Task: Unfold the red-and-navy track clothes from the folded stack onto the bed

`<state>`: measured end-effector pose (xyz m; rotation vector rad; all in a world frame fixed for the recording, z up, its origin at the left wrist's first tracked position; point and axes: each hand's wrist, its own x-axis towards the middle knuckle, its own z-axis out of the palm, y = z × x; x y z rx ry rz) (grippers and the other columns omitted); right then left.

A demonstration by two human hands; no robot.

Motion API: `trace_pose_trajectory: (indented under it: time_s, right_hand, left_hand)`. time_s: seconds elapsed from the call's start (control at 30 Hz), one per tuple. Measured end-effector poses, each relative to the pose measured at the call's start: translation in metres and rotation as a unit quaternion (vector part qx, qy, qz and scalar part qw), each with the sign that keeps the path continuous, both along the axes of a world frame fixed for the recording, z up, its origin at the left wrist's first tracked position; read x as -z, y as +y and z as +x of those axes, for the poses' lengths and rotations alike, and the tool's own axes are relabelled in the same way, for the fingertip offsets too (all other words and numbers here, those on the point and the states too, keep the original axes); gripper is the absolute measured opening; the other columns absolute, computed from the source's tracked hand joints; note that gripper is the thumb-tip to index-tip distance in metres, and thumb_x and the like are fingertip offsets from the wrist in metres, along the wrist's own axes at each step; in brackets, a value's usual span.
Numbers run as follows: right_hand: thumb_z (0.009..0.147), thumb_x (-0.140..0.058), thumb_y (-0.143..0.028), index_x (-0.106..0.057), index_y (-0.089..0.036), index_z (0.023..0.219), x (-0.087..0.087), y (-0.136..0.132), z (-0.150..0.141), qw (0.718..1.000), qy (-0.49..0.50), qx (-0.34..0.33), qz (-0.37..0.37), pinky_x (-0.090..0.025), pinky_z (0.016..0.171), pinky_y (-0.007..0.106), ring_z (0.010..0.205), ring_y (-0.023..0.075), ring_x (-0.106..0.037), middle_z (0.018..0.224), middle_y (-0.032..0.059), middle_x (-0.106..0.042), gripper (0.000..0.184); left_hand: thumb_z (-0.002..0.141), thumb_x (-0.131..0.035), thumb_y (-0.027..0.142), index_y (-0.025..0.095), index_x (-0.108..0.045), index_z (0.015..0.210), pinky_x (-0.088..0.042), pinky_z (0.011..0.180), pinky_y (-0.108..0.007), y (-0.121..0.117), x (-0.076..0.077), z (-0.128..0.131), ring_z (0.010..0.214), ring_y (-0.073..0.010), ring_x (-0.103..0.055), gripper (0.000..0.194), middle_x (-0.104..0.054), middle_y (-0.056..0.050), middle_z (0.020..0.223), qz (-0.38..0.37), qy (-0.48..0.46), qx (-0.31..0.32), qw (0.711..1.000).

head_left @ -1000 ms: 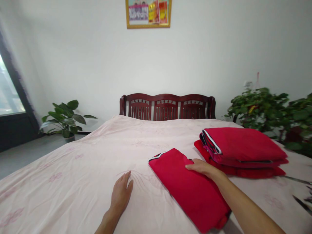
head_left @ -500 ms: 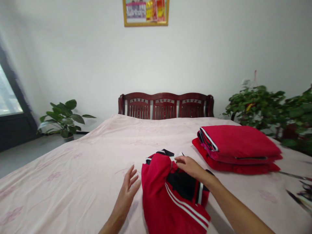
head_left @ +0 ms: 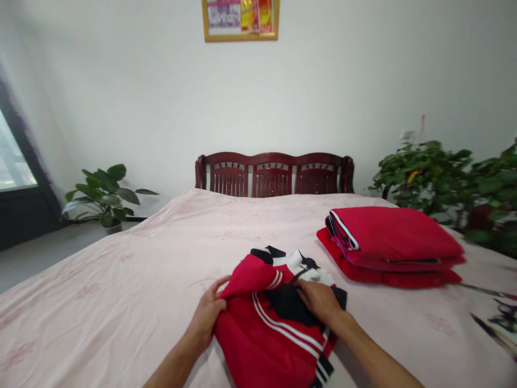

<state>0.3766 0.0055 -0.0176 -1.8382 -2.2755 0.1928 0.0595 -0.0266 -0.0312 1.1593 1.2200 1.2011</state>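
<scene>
A red jacket (head_left: 258, 334) with black panels, white stripes and a black-and-white collar end lies crumpled before me on the bed. My left hand (head_left: 213, 308) pinches its left edge, thumb on top and the fingers partly behind the cloth. Over the black panel on the right side, my right hand (head_left: 320, 303) has its fingers curled into the fabric near a thin dark strip; its fingertips are partly hidden. To the right of the jacket sits a stack of folded red clothes (head_left: 399, 237), apart from both hands.
The bed (head_left: 121, 302) has a pale pink flowered sheet. Scissors (head_left: 495, 328) and other small dark items lie at the right edge. Behind are a dark red wooden headboard (head_left: 272, 175), a potted plant (head_left: 107, 196) on the left and leafy plants (head_left: 428, 178) on the right.
My left hand, earlier apart from the jacket, now grips its left edge. My right hand has come down onto the black panel. The jacket has shifted left, with its collar end spread wider.
</scene>
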Motion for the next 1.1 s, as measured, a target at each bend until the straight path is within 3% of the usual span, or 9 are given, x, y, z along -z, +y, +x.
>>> trace_pose_trajectory:
  time_s: [0.17,0.33,0.4,0.53,0.67,0.77,0.9,1.0,1.1]
  right_hand:
    - [0.096,-0.037,-0.043,-0.063,-0.029,0.112,-0.013,-0.018,0.012,0.975,0.179,0.053,0.118,-0.047,0.087,0.035,0.101,0.0246,-0.067,0.110,0.0048,-0.073,0.034]
    - [0.089,-0.048,-0.038,-0.067,-0.026,0.107,-0.003,-0.039,0.006,0.973,0.226,-0.037,0.029,-0.048,0.094,0.037,0.107,0.0248,-0.065,0.114,0.0048,-0.072,0.028]
    - [0.086,-0.050,-0.031,-0.068,-0.026,0.112,0.002,-0.046,-0.007,0.969,0.240,-0.064,-0.006,-0.046,0.099,0.038,0.111,0.0243,-0.064,0.118,0.0051,-0.071,0.032]
    - [0.076,-0.050,-0.018,-0.075,-0.025,0.103,-0.002,-0.051,-0.036,0.933,0.289,-0.180,-0.120,-0.048,0.096,0.034,0.105,0.0217,-0.066,0.110,0.0028,-0.074,0.038]
    - [0.082,-0.048,-0.026,-0.073,-0.021,0.107,-0.013,-0.030,-0.035,0.933,0.311,-0.147,-0.105,-0.049,0.093,0.035,0.101,0.0224,-0.068,0.108,0.0063,-0.074,0.035]
    - [0.082,-0.054,-0.035,-0.059,-0.019,0.132,-0.014,0.001,-0.012,0.980,0.191,0.046,0.043,-0.040,0.105,0.046,0.127,0.0311,-0.054,0.138,0.0142,-0.059,0.053]
    - [0.068,-0.070,-0.050,-0.046,-0.016,0.143,-0.009,0.034,0.011,0.978,0.086,0.191,-0.012,-0.042,0.097,0.056,0.130,0.0437,-0.048,0.140,0.0230,-0.054,0.086]
    - [0.059,-0.076,-0.041,-0.064,-0.016,0.120,-0.007,0.043,0.008,0.965,0.176,0.192,-0.035,-0.043,0.093,0.054,0.117,0.0434,-0.059,0.117,0.0222,-0.068,0.067]
    - [0.058,-0.074,-0.036,-0.071,-0.020,0.086,-0.010,0.046,0.000,0.945,0.284,0.156,-0.046,-0.049,0.082,0.043,0.097,0.0353,-0.069,0.088,0.0119,-0.075,0.033]
  left_hand:
    - [0.061,-0.049,0.014,0.018,-0.049,0.137,-0.057,0.075,-0.037,0.033,-0.010,-0.088,0.072,-0.0215,-0.070,0.077,-0.074,-0.007,0.087,-0.024,-0.012,-0.184,0.983]
    - [0.073,-0.056,0.031,0.008,-0.042,0.142,-0.051,0.097,-0.049,0.036,-0.025,-0.133,0.109,-0.0297,-0.065,0.074,-0.065,-0.020,0.122,0.022,0.162,-0.319,0.933]
    - [0.078,-0.055,0.040,0.012,-0.053,0.134,-0.045,0.106,-0.048,0.029,-0.038,-0.118,0.121,-0.0303,-0.059,0.064,-0.062,-0.018,0.131,0.114,0.247,-0.268,0.924]
    - [0.085,-0.052,0.046,0.024,-0.062,0.129,-0.037,0.115,-0.044,0.001,-0.058,-0.054,0.129,-0.0257,-0.054,0.050,-0.062,-0.008,0.135,0.219,0.342,-0.026,0.913]
    - [0.065,-0.076,0.038,0.036,-0.047,0.146,-0.021,0.121,-0.055,-0.029,-0.047,-0.004,0.144,-0.0347,-0.035,0.086,-0.042,-0.005,0.156,0.222,0.461,0.154,0.845]
    - [0.056,-0.073,0.018,0.038,-0.046,0.147,-0.022,0.119,-0.057,-0.039,-0.026,0.006,0.141,-0.0386,-0.038,0.097,-0.043,-0.006,0.155,0.209,0.518,0.175,0.811]
    - [0.058,-0.052,0.006,0.035,-0.056,0.137,-0.044,0.105,-0.040,-0.038,-0.009,-0.001,0.116,-0.0273,-0.059,0.084,-0.065,-0.005,0.125,0.196,0.525,0.168,0.811]
    - [0.062,-0.047,0.007,0.035,-0.062,0.125,-0.046,0.102,-0.036,-0.033,-0.010,-0.017,0.112,-0.0236,-0.060,0.071,-0.067,-0.002,0.119,0.228,0.491,0.167,0.824]
    - [0.065,-0.047,0.011,0.030,-0.060,0.124,-0.045,0.106,-0.037,-0.014,-0.022,-0.051,0.117,-0.0236,-0.059,0.063,-0.066,-0.002,0.125,0.240,0.433,0.071,0.866]
